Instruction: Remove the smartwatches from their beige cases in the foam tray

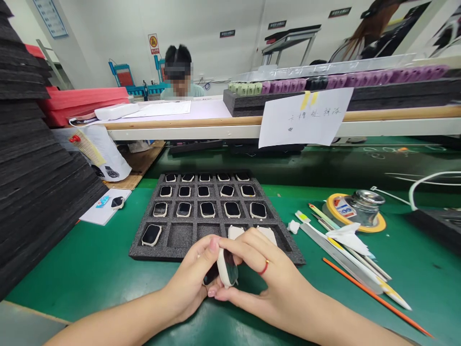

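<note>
Just in front of the foam tray, my two hands meet around a smartwatch (224, 271) with a cream frame and dark glass, tilted on edge. My right hand (268, 269) grips it between thumb and fingers; a red ring band is on one finger. Closed fingers of my left hand (192, 278) hold a second dark glossy piece (211, 275) against it, perhaps another watch face, partly hidden. The black foam tray (158, 252) carries several cream-framed watches (208, 209) in its pockets, dark screens up. Two pale ones (236, 232) beyond my right hand show no screen.
Tall black foam stacks (46, 192) rise at left, beside a white pad (104, 206) bearing one watch. At right lie a yellow tape roll (329, 204), a glass jar (369, 206), brushes and an orange stick (374, 295). A shelf (180, 133) crosses behind; a person sits beyond.
</note>
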### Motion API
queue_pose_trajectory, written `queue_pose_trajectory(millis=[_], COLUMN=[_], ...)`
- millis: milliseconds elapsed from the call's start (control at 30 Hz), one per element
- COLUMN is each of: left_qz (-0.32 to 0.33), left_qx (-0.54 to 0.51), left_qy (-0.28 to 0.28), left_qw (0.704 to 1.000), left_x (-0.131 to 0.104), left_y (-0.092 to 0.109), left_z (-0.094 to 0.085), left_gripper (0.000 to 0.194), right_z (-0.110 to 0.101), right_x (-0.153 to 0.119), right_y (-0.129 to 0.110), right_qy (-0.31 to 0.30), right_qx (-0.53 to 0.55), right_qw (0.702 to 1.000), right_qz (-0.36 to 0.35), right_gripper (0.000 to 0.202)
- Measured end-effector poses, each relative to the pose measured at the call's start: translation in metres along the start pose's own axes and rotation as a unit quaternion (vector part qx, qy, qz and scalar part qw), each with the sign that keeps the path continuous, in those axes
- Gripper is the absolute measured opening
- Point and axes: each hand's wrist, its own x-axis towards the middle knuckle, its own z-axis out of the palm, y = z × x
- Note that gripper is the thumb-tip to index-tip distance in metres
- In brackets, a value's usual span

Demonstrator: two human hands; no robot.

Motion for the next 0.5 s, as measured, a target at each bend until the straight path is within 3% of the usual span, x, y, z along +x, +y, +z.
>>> queue_pose_trajectory(millis=[167,500], left_qz=[-0.030,-0.073], left_qx=[-0.025,-0.052], left_qy=[0.026,0.015], left_qw=[0.999,0.996], left_x=[-0.001,-0.001], left_y=[0.002,0.009], left_z=[-0.001,0.002], left_gripper=[0.046,0.049], right_z=[-0.002,-0.003], right_x=[0.003,0.003], right_y=[0.000,0.002], right_qy=[0.010,-0.023], right_qx=[0.079,0.036], right_qw=[0.997,0.999], right_qz=[0.019,0.006], right_gripper=[0.052,0.055])
